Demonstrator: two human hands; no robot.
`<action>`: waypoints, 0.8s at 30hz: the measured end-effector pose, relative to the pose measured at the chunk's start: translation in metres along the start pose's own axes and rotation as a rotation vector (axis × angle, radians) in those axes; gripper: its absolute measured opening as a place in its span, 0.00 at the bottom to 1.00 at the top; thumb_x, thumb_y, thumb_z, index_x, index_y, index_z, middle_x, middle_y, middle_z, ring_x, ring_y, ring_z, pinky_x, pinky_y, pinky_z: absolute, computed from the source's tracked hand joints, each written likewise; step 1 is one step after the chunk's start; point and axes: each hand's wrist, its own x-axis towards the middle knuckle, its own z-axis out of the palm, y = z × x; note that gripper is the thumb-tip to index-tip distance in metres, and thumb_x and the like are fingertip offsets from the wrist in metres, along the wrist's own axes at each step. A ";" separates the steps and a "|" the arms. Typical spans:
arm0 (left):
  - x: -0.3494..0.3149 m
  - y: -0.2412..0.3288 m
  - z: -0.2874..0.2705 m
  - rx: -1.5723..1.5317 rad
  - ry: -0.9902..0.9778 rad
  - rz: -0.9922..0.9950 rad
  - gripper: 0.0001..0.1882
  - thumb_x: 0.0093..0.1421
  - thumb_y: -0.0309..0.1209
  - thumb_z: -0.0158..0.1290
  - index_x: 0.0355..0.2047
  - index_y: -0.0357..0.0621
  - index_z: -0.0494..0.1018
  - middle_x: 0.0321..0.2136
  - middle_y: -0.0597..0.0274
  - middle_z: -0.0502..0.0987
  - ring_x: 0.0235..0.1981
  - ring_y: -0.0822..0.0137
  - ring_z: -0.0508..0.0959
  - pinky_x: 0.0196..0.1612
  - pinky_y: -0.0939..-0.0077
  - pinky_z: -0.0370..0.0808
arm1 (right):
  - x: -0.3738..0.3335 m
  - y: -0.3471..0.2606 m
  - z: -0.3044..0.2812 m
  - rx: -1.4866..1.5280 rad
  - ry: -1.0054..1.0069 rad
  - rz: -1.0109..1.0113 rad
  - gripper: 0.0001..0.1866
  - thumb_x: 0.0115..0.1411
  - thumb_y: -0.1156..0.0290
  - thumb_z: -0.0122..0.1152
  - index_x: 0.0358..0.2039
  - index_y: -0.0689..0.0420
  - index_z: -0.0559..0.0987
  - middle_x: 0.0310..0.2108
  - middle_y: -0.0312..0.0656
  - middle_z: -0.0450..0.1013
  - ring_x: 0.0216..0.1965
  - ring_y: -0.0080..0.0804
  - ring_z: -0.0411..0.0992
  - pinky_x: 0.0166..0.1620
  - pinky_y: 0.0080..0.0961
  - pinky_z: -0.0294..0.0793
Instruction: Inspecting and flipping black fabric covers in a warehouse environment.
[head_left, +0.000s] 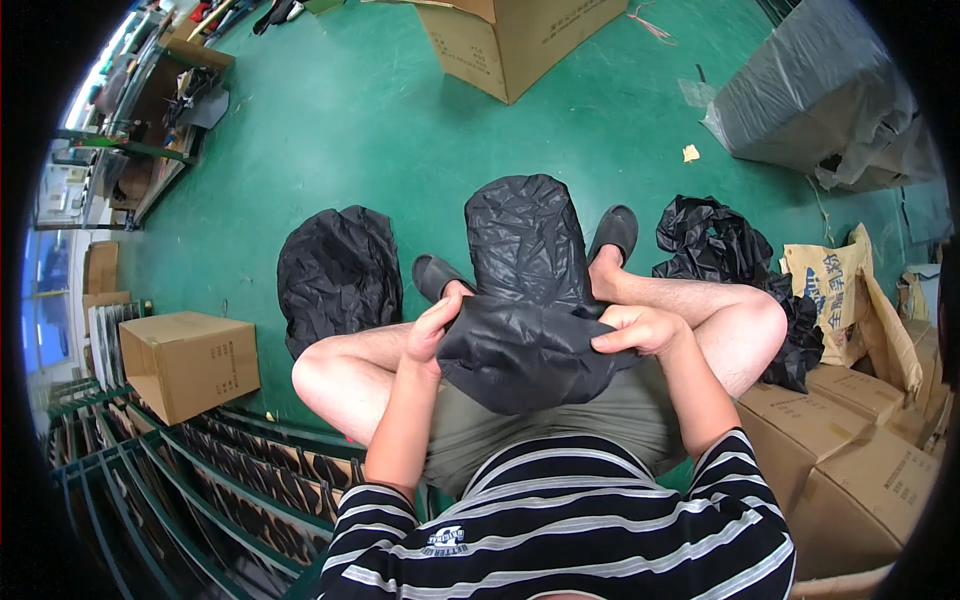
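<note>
Fingers [622, 318] of both hands [428, 330] pinching black fabric [535, 352], dark heaps [340, 280] alongside, carton [510, 50] ahead, grey-wrapped bulk [800, 95], contents unclear

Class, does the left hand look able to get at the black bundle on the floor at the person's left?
Probably yes: the black bundle lies mostly uncovered beyond the left knee, though the left hand may need to release the black cloth.

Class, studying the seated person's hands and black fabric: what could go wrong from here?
The left hand and right hand grip the black fabric; a hard pull might strain it. It reaches between the slippers, so a step might snag it. A similar black bundle lies left of it and could get mixed in.
</note>
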 end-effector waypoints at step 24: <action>0.000 0.013 0.039 0.387 -0.349 -0.183 0.40 0.53 0.43 0.64 0.57 0.33 0.59 0.29 0.58 0.74 0.27 0.77 0.70 0.29 0.88 0.61 | -0.023 -0.002 -0.038 -0.063 0.210 -0.259 0.18 0.69 0.67 0.51 0.46 0.72 0.78 0.45 0.37 0.74 0.49 0.22 0.68 0.56 0.21 0.63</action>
